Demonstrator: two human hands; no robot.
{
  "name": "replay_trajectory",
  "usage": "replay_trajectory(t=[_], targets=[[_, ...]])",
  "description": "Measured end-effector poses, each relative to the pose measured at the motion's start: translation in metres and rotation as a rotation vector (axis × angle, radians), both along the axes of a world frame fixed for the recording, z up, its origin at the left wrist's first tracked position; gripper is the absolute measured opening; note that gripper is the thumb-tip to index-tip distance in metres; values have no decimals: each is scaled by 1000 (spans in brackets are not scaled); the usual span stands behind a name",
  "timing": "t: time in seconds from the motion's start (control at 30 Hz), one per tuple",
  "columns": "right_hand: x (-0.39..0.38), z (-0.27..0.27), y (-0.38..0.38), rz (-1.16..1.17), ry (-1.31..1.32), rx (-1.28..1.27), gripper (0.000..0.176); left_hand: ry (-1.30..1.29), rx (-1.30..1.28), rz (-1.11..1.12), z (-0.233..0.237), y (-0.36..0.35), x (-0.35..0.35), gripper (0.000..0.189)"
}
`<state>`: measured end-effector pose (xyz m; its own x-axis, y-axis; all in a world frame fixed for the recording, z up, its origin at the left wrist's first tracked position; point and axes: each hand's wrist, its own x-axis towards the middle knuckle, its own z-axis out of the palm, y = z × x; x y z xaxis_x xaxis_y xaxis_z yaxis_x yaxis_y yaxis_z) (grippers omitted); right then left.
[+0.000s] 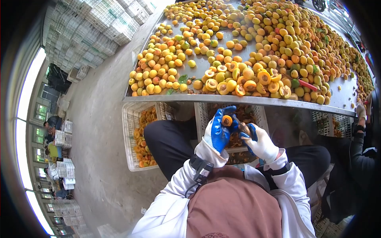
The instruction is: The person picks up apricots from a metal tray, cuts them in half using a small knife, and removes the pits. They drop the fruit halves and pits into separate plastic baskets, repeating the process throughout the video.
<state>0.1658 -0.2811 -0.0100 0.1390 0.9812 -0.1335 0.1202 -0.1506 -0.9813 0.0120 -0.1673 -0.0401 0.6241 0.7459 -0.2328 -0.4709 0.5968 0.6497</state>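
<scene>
My left hand, in a blue-coated glove, holds a cut apricot with its dark middle facing up. Close beside it on the right, my right hand, in a white glove with blue fingers, is closed round a small tool whose tip points toward the fruit. Both hands are above my lap, just below the near edge of a metal table. Halved apricots lie along that edge among whole apricots. A red-handled tool rests on the fruit at the right.
Under the table stand a white crate of apricot pieces and another crate behind my hands. A co-worker's gloved hand is at the far right. Stacked crates and other people are at the left.
</scene>
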Motion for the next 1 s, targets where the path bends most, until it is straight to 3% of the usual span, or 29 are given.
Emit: replay_trajectory(t=[0.03,0.07,0.17,0.3,0.6,0.73,0.87,1.0], targets=[[-1,-4,-1,0,-199,178,24,0,0,3,-1,0,2,45],[-1,-5,-4,2,-200,179,24,8,-29,43,-3,0,3,45],[-9,16,-5,-31,-371,-15,25,9,-39,68,-1,-1,4,45],[-14,3,-8,-41,-483,-8,32,46,-36,33,12,-11,10,46],[-37,0,-13,-130,-294,-99,30,185,-4,180,42,-38,32,48],[-39,-12,-16,-167,-170,-10,29,177,-40,216,45,-42,39,45],[-25,4,-19,5,-184,0,28,171,-13,182,35,-37,34,44],[-13,7,-25,216,-124,71,28,163,-50,73,64,-38,31,43]])
